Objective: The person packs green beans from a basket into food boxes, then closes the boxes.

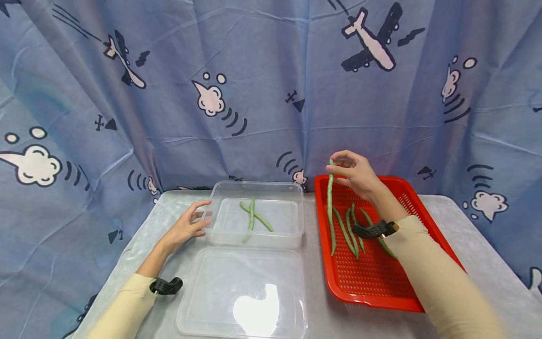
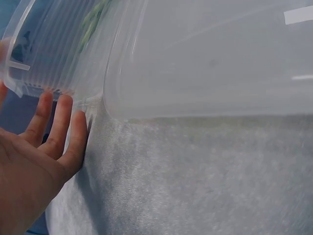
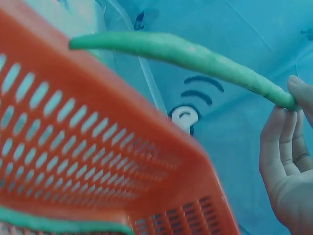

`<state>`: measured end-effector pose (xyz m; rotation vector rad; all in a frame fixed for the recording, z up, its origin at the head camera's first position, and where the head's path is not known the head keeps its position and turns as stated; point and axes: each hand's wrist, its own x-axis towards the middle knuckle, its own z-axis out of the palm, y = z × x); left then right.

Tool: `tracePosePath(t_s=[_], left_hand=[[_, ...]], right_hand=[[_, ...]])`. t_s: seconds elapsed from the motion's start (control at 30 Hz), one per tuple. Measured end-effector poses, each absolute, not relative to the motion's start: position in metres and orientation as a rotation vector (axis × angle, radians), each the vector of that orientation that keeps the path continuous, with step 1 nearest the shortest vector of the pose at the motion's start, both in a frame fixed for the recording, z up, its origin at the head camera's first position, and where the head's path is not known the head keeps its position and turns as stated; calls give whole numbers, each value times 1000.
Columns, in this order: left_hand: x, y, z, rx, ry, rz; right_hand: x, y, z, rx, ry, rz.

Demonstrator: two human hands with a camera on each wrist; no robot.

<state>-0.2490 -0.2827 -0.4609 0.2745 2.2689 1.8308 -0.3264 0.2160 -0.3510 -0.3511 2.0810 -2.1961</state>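
Observation:
My right hand pinches one end of a long green bean, which hangs down over the left side of a red plastic basket. In the right wrist view the thumb and fingertips grip the tip of that green bean. Several more green beans lie in the basket. Two green beans lie crossed inside a clear plastic container. At that container's left side is my left hand, fingers spread and lightly bent. The left wrist view shows its fingertips against or close to the container wall.
A clear flat lid lies on the grey-white table in front of the container. Behind the table hangs a blue curtain printed with planes and clouds. The basket's raised rim stands beside the container.

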Motion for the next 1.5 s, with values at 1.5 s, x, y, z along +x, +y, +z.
tracePosePath(t_s=[1.5], left_hand=[[-250, -285, -463, 309, 2272, 1837]], right_hand=[[-344, 53, -389, -259, 1868, -2187]])
